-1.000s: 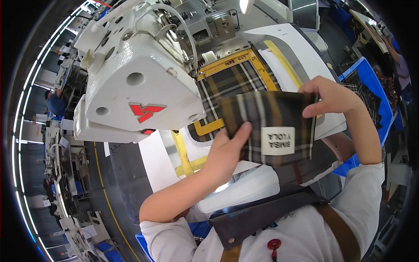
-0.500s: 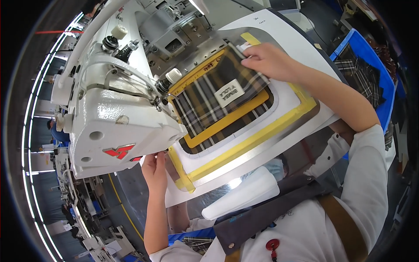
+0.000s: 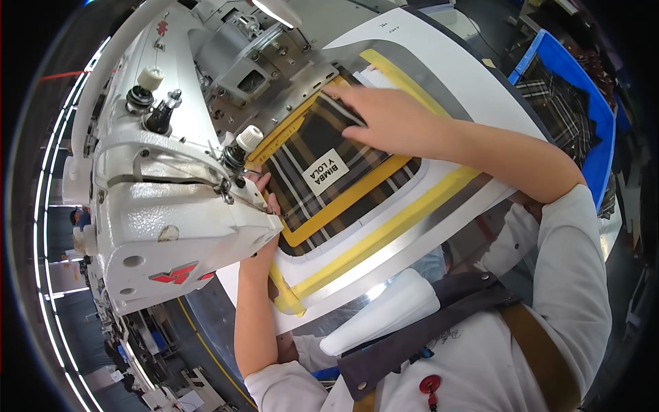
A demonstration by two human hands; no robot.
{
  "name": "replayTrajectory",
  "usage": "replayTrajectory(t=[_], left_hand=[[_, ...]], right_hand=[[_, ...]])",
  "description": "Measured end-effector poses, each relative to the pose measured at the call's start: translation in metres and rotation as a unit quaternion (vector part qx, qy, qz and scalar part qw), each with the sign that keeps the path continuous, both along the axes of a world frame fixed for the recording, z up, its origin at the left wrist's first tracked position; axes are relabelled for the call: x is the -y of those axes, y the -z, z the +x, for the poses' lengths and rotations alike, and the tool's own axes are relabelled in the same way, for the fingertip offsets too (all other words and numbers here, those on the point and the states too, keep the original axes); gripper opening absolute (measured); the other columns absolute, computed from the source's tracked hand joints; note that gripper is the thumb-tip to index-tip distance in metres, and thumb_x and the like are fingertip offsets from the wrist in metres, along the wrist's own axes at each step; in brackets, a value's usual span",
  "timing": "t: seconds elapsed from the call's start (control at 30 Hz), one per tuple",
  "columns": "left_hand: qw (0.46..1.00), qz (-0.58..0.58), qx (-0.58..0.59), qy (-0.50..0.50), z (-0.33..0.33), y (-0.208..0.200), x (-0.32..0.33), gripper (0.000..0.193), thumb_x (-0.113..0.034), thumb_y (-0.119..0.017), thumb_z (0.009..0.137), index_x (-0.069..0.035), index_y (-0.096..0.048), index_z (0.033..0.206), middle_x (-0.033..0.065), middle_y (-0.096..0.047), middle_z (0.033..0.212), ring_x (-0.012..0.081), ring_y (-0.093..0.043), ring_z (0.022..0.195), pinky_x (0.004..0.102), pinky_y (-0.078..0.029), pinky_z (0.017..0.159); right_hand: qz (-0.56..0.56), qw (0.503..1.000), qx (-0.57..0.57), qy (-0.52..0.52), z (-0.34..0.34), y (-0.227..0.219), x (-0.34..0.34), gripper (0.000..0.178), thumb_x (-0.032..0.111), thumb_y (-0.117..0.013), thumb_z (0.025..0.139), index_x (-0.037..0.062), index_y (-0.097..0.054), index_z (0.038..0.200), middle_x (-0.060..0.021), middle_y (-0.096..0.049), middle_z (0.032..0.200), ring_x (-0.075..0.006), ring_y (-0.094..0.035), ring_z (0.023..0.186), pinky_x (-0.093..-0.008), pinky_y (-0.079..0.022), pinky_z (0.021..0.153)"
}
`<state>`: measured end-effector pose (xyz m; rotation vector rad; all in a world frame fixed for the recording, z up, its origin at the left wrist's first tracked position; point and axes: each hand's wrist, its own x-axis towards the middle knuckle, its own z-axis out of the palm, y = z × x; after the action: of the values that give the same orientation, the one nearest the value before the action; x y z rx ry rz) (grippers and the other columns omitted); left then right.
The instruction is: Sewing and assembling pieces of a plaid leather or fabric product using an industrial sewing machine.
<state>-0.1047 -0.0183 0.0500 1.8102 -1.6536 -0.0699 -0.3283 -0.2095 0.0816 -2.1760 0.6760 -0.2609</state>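
A piece of plaid fabric in dark brown, grey and white lies inside a yellow frame, with a pale printed label patch on it. My right hand lies over the fabric's far right edge, thumb and fingers spread, fingertips touching the cloth and the frame's corner. Partly hidden by the white sewing machine head, my left hand is at the fabric's left edge with its visible fingers apart. More plaid cloth shows beneath the frame, within a white opening bordered by yellow tape.
The machine's metal clamp plate runs along the frame's far side. White thread tension knobs stick out close to my left hand. A blue bin of plaid pieces stands at the right. A rolled white sheet lies near my body.
My right hand has moved left over the fabric, and the edge it was lifting now lies flatter. My left hand has gone from the near left corner up to the fabric's left edge.
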Motion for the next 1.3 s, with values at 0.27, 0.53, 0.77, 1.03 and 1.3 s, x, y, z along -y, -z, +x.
replayTrajectory(t=[0.27,0.53,0.77,1.03,1.3], left_hand=[[0.999,-0.002,-0.036,0.001,0.001,-0.002,-0.007,0.026,-0.002,-0.059,0.086,-0.004,-0.062,0.112,0.0103,-0.061,0.123,0.0277,-0.054,0.119,0.0375,-0.038,0.104],[0.989,0.009,0.130,0.066,0.036,0.038,-0.024,0.049,-0.002,-0.056,0.091,-0.002,-0.040,0.137,0.0100,-0.054,0.133,0.0207,-0.055,0.116,0.0318,-0.041,0.103],[0.992,0.036,0.108,0.060,0.030,0.027,-0.020,0.029,-0.001,-0.057,0.090,-0.003,-0.057,0.119,0.0098,-0.057,0.129,0.0240,-0.049,0.124,0.0365,-0.036,0.107],[0.996,0.051,0.074,0.028,0.031,0.031,-0.020,0.023,-0.003,-0.057,0.090,-0.004,-0.061,0.113,0.0090,-0.059,0.126,0.0249,-0.048,0.125,0.0377,-0.034,0.108],[0.986,0.042,0.154,0.040,0.051,0.048,-0.019,0.032,-0.003,-0.052,0.093,-0.003,-0.055,0.125,0.0100,-0.060,0.125,0.0235,-0.051,0.122,0.0342,-0.038,0.106]], right_hand=[[-0.266,0.917,0.146,-0.259,0.020,0.026,-0.066,0.038,0.021,-0.069,0.081,0.0097,-0.063,0.117,-0.0060,-0.056,0.119,-0.0248,-0.053,0.110,-0.0389,-0.041,0.097],[-0.239,0.916,0.155,-0.283,0.034,0.027,-0.077,0.036,0.026,-0.068,0.082,0.0102,-0.064,0.115,-0.0064,-0.055,0.115,-0.0259,-0.052,0.110,-0.0403,-0.040,0.098],[-0.231,0.923,0.149,-0.270,0.026,0.025,-0.075,0.035,0.024,-0.069,0.081,0.0101,-0.064,0.113,-0.0059,-0.055,0.116,-0.0265,-0.052,0.111,-0.0406,-0.039,0.099],[-0.230,0.927,0.129,-0.268,0.024,0.023,-0.075,0.035,0.023,-0.068,0.082,0.0097,-0.064,0.114,-0.0054,-0.056,0.117,-0.0262,-0.052,0.112,-0.0414,-0.038,0.101],[-0.232,0.924,0.137,-0.272,0.025,0.022,-0.076,0.035,0.022,-0.069,0.081,0.0087,-0.064,0.113,-0.0061,-0.056,0.117,-0.0267,-0.051,0.113,-0.0412,-0.039,0.101]])
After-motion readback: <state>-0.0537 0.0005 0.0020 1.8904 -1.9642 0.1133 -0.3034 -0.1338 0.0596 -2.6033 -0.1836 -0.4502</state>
